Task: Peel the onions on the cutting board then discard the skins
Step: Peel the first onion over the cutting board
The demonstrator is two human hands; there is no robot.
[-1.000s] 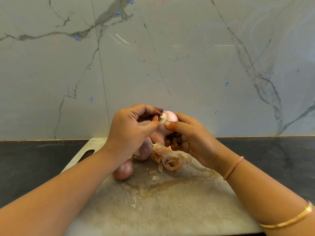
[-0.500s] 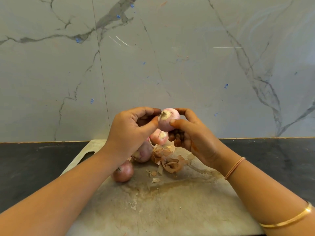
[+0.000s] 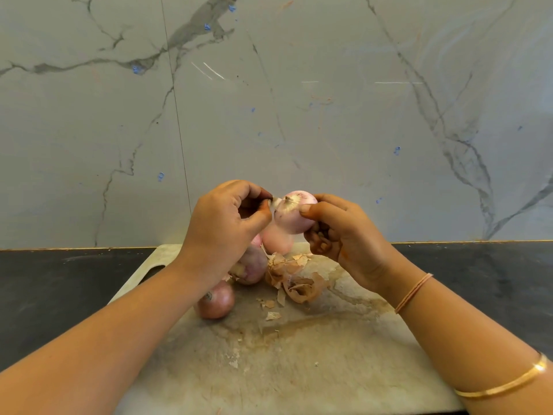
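Right now the held onion (image 3: 294, 215) is in the air above the far edge of the cutting board (image 3: 314, 354). Its root tuft faces back towards the person, so its axis points out over that far edge. The right hand (image 3: 341, 235) grips it from the right side, with the thumb across the front and the fingers curled behind. The left hand (image 3: 227, 223) pinches a pale flap of skin (image 3: 274, 202) between thumb and forefinger, at the onion's left shoulder just beside the root.

Since the flap lies on the left hand's side, the pull should probably go left and away from the root while the right hand braces. Three more onions (image 3: 215, 299) sit on the board's far left part, below the hands, and the nearest looks unpeeled. Loose skins (image 3: 296, 283) lie heaped just beside them, mid-board.
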